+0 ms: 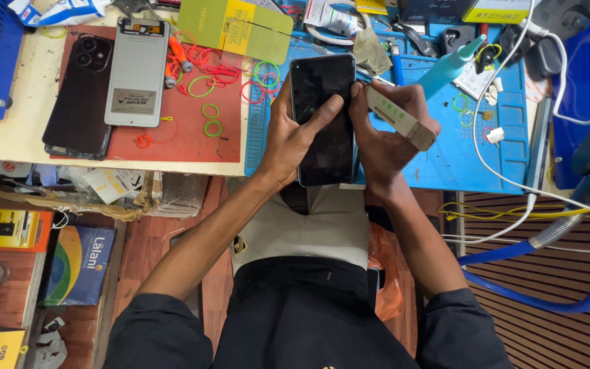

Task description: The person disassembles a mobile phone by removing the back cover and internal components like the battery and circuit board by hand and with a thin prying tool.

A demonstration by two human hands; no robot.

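A black smartphone (322,123) with a dark screen is held upright over the bench edge. My left hand (289,137) grips its left side, with the thumb lying across the glass. My right hand (385,133) presses on the phone's right edge and also holds a small flat white and tan strip (401,117) between the fingers. Both hands hover over the blue work mat (445,154).
On the red mat (186,140) at left lie a black phone back (80,96), a grey display panel (136,72) and several coloured rubber bands. A teal bottle (448,67), tools, white cables and a blue hose (582,301) crowd the right side.
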